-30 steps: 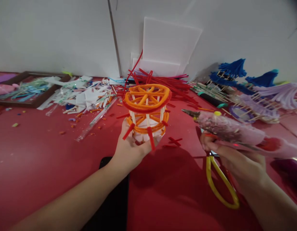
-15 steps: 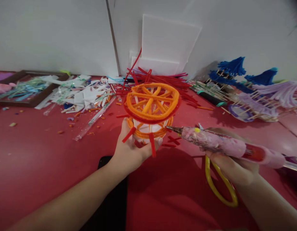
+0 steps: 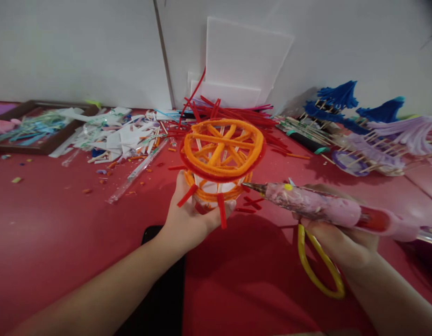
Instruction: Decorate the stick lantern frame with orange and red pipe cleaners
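Note:
My left hand (image 3: 193, 226) grips the base of an orange and red model (image 3: 221, 148) made of fuzzy stems, with a spoked wheel on top and thin sticks between it and a lower ring. Two short red strips stick out over my fingers. In my right hand (image 3: 336, 240) is a pink glue gun (image 3: 314, 204), its metal tip at the right side of the lower ring. Whether tip and ring touch I cannot tell. Yellow-handled scissors (image 3: 321, 261) hang or lie below my right hand, which hides part of them.
A black flat object (image 3: 159, 289) lies under my left forearm. Red stems (image 3: 237, 112), white scraps (image 3: 121, 137) and a brown frame (image 3: 44, 148) line the back. Blue and lilac models (image 3: 384, 140) stand back right, beside a green-black tool (image 3: 307, 142).
The top wheel has shifted very slightly right and tilted a little. The glue gun's rear has moved slightly right, its tip staying by the lower ring.

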`<state>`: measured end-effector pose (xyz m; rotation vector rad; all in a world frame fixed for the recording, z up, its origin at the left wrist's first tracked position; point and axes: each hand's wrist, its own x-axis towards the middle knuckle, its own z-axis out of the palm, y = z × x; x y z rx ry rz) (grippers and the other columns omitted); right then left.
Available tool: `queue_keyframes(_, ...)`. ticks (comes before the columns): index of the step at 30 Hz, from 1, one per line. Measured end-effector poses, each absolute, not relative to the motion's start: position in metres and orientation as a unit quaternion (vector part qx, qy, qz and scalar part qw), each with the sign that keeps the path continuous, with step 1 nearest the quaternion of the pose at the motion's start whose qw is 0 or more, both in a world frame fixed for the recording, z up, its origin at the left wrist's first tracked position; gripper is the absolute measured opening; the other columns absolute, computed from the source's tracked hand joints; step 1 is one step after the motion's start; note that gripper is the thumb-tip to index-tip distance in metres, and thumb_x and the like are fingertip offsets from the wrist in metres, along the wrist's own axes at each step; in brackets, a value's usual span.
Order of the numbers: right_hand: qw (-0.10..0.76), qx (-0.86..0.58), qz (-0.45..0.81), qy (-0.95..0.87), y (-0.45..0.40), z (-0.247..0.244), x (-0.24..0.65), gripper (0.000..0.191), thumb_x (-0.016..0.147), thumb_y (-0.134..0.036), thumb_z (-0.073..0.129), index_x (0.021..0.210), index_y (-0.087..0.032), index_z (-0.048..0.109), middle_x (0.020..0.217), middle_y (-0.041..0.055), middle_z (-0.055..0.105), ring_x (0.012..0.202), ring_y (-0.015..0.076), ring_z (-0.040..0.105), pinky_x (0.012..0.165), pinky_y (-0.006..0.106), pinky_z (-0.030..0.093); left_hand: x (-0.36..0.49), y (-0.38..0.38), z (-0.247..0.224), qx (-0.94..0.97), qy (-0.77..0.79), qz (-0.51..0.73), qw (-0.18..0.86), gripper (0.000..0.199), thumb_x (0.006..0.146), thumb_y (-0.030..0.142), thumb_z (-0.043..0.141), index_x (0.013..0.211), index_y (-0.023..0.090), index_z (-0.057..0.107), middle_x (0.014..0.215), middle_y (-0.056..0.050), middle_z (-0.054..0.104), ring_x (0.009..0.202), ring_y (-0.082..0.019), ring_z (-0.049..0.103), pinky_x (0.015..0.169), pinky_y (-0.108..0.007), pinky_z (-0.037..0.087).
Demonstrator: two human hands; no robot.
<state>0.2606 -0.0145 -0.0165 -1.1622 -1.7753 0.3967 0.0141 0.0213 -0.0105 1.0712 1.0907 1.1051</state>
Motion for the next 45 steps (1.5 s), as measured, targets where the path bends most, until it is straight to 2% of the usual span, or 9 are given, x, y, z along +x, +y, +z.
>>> queue_keyframes(4,0.474,-0.443,0.153,-0.745,-0.015,-0.017,0.262,0.035,0.068,-0.01,0.058,0.095,-0.028,0.069,0.083,0.004,0.073,0.077,0.0236,0.071,0.068,0.032,0.058,0.015,0.021,-0.007,0.464,0.474,0.472,0.581,0.064,0.057,0.022,0.084,0.11,0.023,0.048,0.101,-0.006,0.071,0.106,-0.033,0.066,0.095,-0.045,0.053)
queue_keyframes(8,0.475,-0.44,0.14,-0.749,-0.015,-0.015,0.261,0.03,0.07,-0.011,0.056,0.092,-0.026,0.069,0.083,0.0057,0.07,0.067,0.0216,0.065,0.054,0.03,0.052,0.018,0.022,-0.004,0.456,0.489,0.465,0.58,0.053,0.053,0.03,0.087,0.096,0.02,0.057,0.101,-0.009,0.071,0.11,-0.037,0.063,0.096,-0.048,0.052)
queue_keyframes(10,0.471,-0.421,0.135,-0.763,-0.013,-0.014,0.26,0.028,0.069,-0.011,0.054,0.088,-0.025,0.068,0.077,0.0047,0.068,0.062,0.0205,0.063,0.053,0.031,0.05,0.018,0.022,-0.004,0.454,0.493,0.464,0.58,0.049,0.053,0.032,0.087,0.092,0.02,0.059,0.102,-0.009,0.071,0.113,-0.038,0.061,0.097,-0.049,0.051)
queue_keyframes(15,0.47,-0.395,0.145,-0.776,-0.011,-0.009,0.257,0.019,0.07,-0.009,0.053,0.076,-0.025,0.06,0.062,-0.0007,0.055,0.055,0.0158,0.054,0.052,0.028,0.045,0.016,0.02,-0.009,0.456,0.499,0.469,0.568,0.047,0.059,0.028,0.085,0.098,0.023,0.059,0.097,-0.005,0.072,0.111,-0.034,0.063,0.097,-0.049,0.051)
queue_keyframes(22,0.469,-0.409,0.139,-0.77,-0.013,-0.011,0.259,0.021,0.069,-0.01,0.053,0.078,-0.025,0.064,0.064,0.0005,0.06,0.058,0.0183,0.058,0.057,0.031,0.046,0.014,0.019,-0.011,0.428,0.532,0.478,0.553,0.06,0.051,0.021,0.087,0.103,0.025,0.057,0.093,-0.003,0.072,0.109,-0.034,0.065,0.094,-0.046,0.053)
queue_keyframes(28,0.481,-0.412,0.133,-0.763,-0.012,-0.013,0.26,0.017,0.069,-0.01,0.053,0.073,-0.024,0.062,0.063,0.0007,0.059,0.057,0.0185,0.057,0.055,0.031,0.045,0.014,0.018,-0.011,0.431,0.538,0.466,0.554,0.046,0.055,0.024,0.086,0.094,0.021,0.061,0.09,-0.005,0.072,0.108,-0.035,0.065,0.095,-0.049,0.053)
queue_keyframes(36,0.467,-0.433,0.149,-0.756,-0.015,-0.007,0.256,0.016,0.069,-0.01,0.053,0.067,-0.025,0.059,0.059,0.0003,0.054,0.055,0.0182,0.054,0.054,0.032,0.044,0.014,0.02,-0.014,0.445,0.513,0.477,0.557,0.06,0.058,0.029,0.085,0.11,0.026,0.057,0.1,-0.006,0.072,0.11,-0.035,0.064,0.101,-0.057,0.046)
queue_keyframes(40,0.479,-0.434,0.14,-0.75,-0.015,-0.009,0.258,0.016,0.069,-0.011,0.055,0.07,-0.025,0.062,0.061,0.0007,0.058,0.053,0.0179,0.054,0.051,0.031,0.042,0.015,0.02,-0.012,0.44,0.499,0.488,0.565,0.047,0.058,0.025,0.085,0.099,0.021,0.061,0.093,-0.006,0.073,0.109,-0.034,0.064,0.099,-0.051,0.049)
queue_keyframes(45,0.428,-0.54,0.169,-0.704,-0.007,-0.006,0.255,0.01,0.071,-0.015,0.053,0.064,-0.021,0.057,0.059,0.0,0.056,0.05,0.0153,0.052,0.046,0.027,0.04,0.016,0.022,-0.008,0.436,0.471,0.508,0.575,0.04,0.061,0.027,0.084,0.094,0.022,0.062,0.105,-0.003,0.072,0.116,-0.032,0.061,0.102,-0.049,0.047)
